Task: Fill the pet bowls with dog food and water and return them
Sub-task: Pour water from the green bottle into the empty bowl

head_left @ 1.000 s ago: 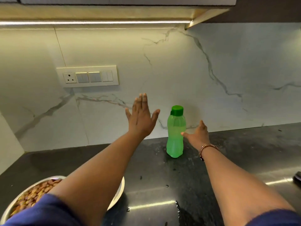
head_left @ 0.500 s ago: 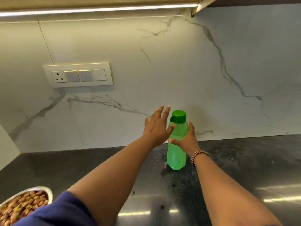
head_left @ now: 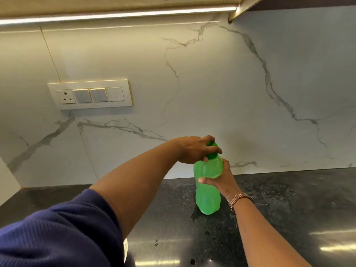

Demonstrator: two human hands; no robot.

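A translucent green water bottle [head_left: 208, 197] stands upright on the dark stone counter [head_left: 289, 209], close to the marble wall. My right hand [head_left: 221, 182] is wrapped around the bottle's middle from the right side. My left hand [head_left: 196, 150] comes in from the left and is closed over the bottle's dark green cap [head_left: 212, 155], most of which it hides. The food bowl is hidden behind my left sleeve; only a sliver of a shiny rim [head_left: 125, 249] shows at the bottom.
A white marble backsplash [head_left: 212, 93] rises behind the counter, with a socket and switch panel [head_left: 90, 94] at upper left. An overhead cabinet with a light strip [head_left: 115, 15] runs along the top. A side wall closes the counter at far left.
My right hand closed around the bottle's body. My left hand moved from beside the bottle onto its cap and closed on it. The view shifted up and right, so the food bowl dropped out of sight.
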